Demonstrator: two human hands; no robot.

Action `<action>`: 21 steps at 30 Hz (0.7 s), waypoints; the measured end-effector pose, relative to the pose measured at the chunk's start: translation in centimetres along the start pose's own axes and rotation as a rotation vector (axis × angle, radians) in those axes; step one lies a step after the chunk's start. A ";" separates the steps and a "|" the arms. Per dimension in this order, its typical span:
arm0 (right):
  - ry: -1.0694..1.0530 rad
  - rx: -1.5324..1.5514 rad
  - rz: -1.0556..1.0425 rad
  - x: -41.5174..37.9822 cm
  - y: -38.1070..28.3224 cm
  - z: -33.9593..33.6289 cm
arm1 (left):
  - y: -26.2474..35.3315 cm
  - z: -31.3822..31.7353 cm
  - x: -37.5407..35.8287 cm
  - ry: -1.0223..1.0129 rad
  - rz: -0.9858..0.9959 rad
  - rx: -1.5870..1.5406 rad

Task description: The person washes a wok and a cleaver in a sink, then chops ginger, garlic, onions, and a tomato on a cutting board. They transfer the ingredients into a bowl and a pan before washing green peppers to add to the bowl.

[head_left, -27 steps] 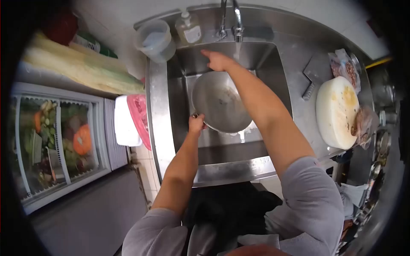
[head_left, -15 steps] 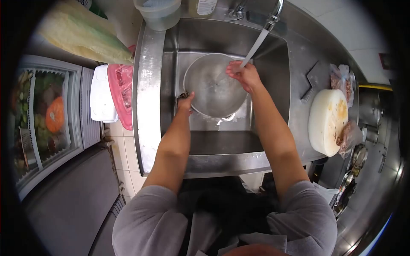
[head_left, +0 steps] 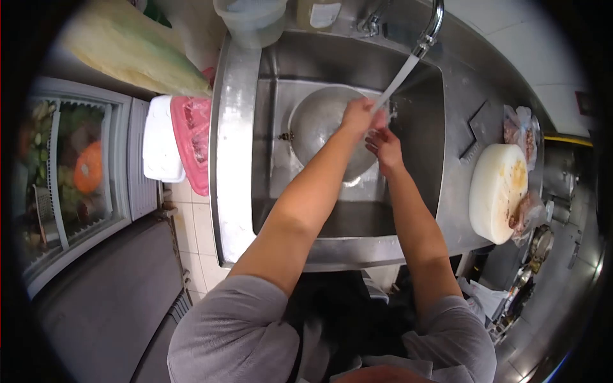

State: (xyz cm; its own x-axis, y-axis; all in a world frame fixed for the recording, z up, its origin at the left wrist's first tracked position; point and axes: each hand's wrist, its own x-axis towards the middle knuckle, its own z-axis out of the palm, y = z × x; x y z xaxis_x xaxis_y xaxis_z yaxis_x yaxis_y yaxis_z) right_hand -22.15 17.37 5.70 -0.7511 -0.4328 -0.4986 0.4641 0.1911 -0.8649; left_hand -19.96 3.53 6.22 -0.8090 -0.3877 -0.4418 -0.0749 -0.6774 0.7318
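Observation:
A round metal bowl (head_left: 319, 121) sits in the steel sink, partly covered by my left forearm. Above its right side, my left hand (head_left: 361, 116) reaches into the running water (head_left: 397, 82), its fingers stretched toward the stream and partly blurred. Just below and to the right is my right hand (head_left: 387, 150), fingers apart and slightly curled, close to the left fingertips. Nothing shows in either hand. By the bowl's left edge is a small dark object (head_left: 286, 136) whose kind I cannot make out.
The faucet (head_left: 429, 39) arches over the sink (head_left: 414, 198) from the back right. A clear plastic tub (head_left: 252, 22) stands at the back left corner. On the right counter are a thick white round block (head_left: 493, 191) and bagged food (head_left: 518, 131). A glass-fronted fridge (head_left: 76, 166) stands left.
My left hand has left the bowl's left edge and crossed to the water beside my right hand. The right hand has moved slightly down. The view has shifted a little.

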 end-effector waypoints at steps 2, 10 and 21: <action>-0.045 0.036 0.080 1.7 0.9 0.3 | -0.1 -3.9 -2.1 0.100 -0.047 0.167; -0.206 0.136 -0.093 4.9 -2.9 7.7 | -1.6 -15.8 -4.5 0.546 0.097 0.319; -0.199 -0.403 0.108 3.2 1.3 1.2 | 36.6 -11.5 0.3 0.608 0.782 1.609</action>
State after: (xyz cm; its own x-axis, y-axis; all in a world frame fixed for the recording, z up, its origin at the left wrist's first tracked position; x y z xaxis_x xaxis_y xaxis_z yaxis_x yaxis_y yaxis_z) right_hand -23.38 15.16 3.05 -0.5857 -0.5445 -0.6004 0.2856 0.5547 -0.7815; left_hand -16.25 -28.60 26.88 -0.6653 -0.6592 0.3505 -0.5329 0.7481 0.3955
